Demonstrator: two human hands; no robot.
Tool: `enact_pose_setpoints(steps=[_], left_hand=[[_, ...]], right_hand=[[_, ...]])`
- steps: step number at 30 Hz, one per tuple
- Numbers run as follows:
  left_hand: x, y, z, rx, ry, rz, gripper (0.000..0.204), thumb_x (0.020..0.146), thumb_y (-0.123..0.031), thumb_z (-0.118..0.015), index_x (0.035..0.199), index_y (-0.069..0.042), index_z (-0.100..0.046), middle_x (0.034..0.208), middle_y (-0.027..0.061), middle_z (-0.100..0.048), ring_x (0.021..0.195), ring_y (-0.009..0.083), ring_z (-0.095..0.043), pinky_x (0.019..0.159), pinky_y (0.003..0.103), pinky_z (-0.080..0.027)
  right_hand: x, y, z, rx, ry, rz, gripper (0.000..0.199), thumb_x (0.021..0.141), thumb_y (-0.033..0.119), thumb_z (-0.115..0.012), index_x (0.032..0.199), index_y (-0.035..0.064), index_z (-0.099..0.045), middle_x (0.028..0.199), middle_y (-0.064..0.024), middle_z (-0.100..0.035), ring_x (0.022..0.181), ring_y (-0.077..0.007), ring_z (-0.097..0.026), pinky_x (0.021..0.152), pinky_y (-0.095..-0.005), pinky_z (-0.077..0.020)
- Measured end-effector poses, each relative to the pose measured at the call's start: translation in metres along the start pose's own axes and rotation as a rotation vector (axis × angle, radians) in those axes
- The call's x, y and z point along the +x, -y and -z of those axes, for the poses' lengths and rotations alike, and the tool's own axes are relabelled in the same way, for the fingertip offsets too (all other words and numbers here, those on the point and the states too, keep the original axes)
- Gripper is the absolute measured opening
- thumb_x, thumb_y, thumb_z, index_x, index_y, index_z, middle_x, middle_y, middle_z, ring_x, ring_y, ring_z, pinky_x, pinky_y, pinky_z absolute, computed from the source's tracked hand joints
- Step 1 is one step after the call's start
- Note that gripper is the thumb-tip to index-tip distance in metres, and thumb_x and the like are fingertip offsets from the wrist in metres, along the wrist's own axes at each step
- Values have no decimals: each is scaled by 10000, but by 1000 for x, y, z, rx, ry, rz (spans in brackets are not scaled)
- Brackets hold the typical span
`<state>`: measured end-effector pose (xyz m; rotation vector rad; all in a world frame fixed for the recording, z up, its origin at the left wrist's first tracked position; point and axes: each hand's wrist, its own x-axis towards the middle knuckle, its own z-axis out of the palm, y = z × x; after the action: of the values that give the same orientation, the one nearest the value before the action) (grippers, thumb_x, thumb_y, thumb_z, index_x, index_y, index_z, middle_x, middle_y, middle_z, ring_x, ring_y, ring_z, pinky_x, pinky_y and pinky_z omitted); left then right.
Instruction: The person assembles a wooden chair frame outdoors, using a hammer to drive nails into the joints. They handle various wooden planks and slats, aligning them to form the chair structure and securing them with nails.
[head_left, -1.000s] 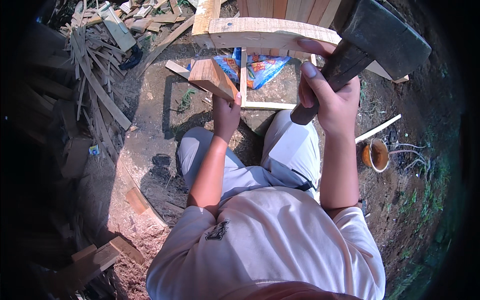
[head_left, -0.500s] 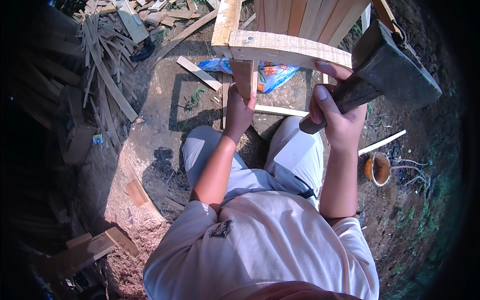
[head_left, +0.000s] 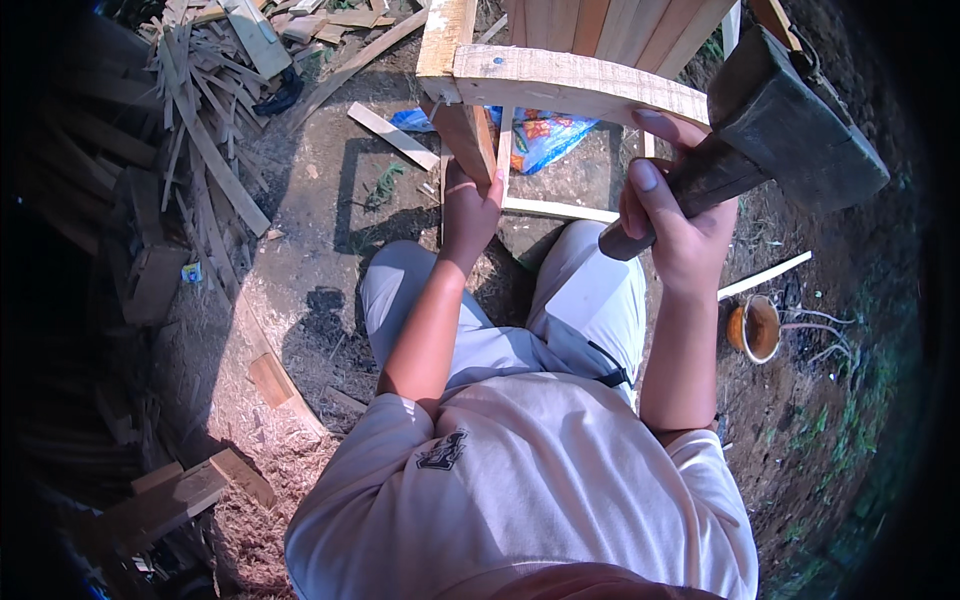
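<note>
My left hand (head_left: 468, 215) is closed around a short wooden leg (head_left: 468, 138) under the corner of a wooden frame. The leg leans slightly, its top toward the left. Above it, a pale curved rail (head_left: 580, 82) meets a square post (head_left: 443, 40) at the corner. In my right hand (head_left: 690, 220) is the dark wooden handle of a hatchet (head_left: 790, 125), its broad grey head up to the right. My right fingertips are beside the rail's underside; whether they touch it I cannot tell.
Wooden slats (head_left: 620, 30) fill the frame's upper part. Offcuts (head_left: 215, 110) pile up at the far left, and wood shavings (head_left: 250, 510) lie near left. A blue printed plastic bag (head_left: 550, 145) is on the ground behind the leg. An orange-brown bowl (head_left: 757, 330) stands at right.
The wooden leg in my left hand has tilted, its upper end shifting left from under the rail. My right hand keeps the hatchet in almost the same place.
</note>
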<state>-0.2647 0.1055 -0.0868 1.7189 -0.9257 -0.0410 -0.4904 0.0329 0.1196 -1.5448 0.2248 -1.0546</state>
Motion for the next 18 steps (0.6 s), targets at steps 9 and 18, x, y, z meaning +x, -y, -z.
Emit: enact_pose_setpoints(steps=[9,18], left_hand=[[-2,5,-3,-68,-1,-6,412,990,-190,-702,1298,62,-594,1241,266,-604,1132,445,-630,986,484,-499],[-2,-11,0,-36,-1,-56,398,971,-145,-714,1291,51,-580,1245,259,-603,1140,437,-632,987,487,-505]], right_hand=[[1,-2,-6,101,-30,59,360,953,-67,-697,1307,-61,-631,1295,-180,-722,625,-73,-605,515,-218,-471],[1,-3,-5,117,-8,62,370,953,-64,-698,1316,-68,-624,1292,-187,-725,615,-70,-598,515,-213,-468]])
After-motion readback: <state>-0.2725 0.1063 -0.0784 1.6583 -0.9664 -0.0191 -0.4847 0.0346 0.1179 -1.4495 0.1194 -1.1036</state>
